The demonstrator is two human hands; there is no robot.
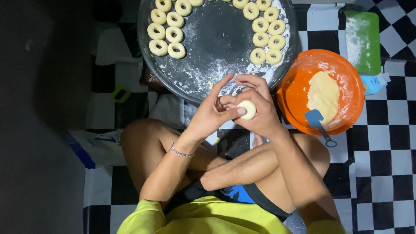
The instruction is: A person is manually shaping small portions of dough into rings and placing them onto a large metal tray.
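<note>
Seated cross-legged on checkered floor (pixel 390 182). Small pale dough ball (pixel 248 109) held mid-frame, cupped in right hand (pixel 260 115), fingers curled round it from the 3 o'clock side. Left hand (pixel 212 113) closing in from 9 o'clock, thumb pressing on the ball's face, remaining fingers fanned loose toward 12 o'clock, gripping nothing by themselves.

Round dark floured tray (pixel 216 39) at 12 o'clock from hands, just beyond them. Shaped dough rings (pixel 167 32) clustered along its 10 o'clock rim, second cluster (pixel 265 32) at 2 o'clock. Orange bowl (pixel 303 86) at 3 o'clock, touching or nearly touching tray edge; lump of remaining dough (pixel 324 93) and a blue scraper (pixel 318 123) inside.

Risks, judged from this view:
- Thumb pushed off-centre: likely lopsided ring, thin wall tearing on one side.
- Soft dough, warm palms: sticking probable, piece stretching out of shape on release.
- Ball held over knees rather than tray: slip means landing on leg or floor.
- Rings packed near touching: setting another between them may dent or fuse neighbours.
- Right elbow near bowl: nudge could tip it.
</note>
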